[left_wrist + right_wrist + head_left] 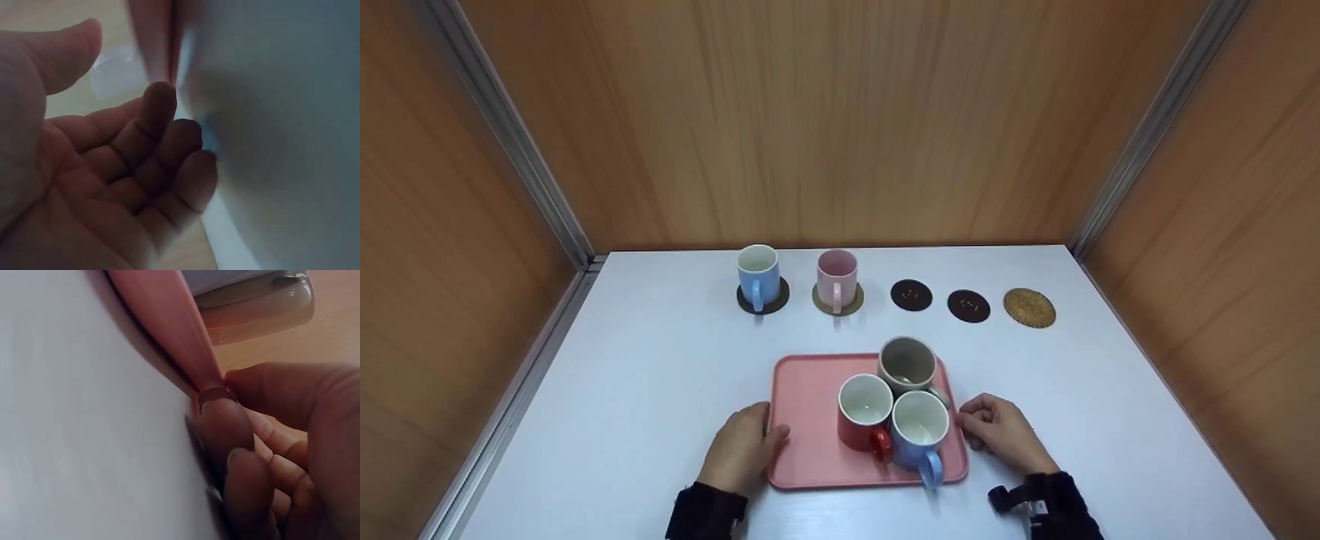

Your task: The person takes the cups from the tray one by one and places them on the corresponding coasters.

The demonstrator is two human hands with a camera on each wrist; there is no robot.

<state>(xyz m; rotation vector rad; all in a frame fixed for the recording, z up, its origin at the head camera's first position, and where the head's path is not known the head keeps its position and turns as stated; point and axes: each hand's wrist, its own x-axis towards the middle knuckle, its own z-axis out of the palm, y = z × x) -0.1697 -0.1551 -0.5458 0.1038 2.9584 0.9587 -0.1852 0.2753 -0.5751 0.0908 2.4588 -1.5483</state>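
Note:
A pink tray (806,405) lies on the white table (660,360) and carries a grey mug (907,364), a red mug (864,412) and a blue mug (920,431), all close together at its right side. My left hand (769,433) sits at the tray's left edge. In the left wrist view its loosely curled fingers (160,101) touch the tray (152,45) rim, with the thumb apart. My right hand (967,420) pinches the tray's right rim (169,320) between thumb and forefinger (222,422).
Along the back stand a blue mug (757,276) on a dark coaster and a pink mug (837,279) on a tan coaster. To their right lie two bare dark coasters (911,295) (968,306) and a woven coaster (1029,307). Wooden walls enclose the table.

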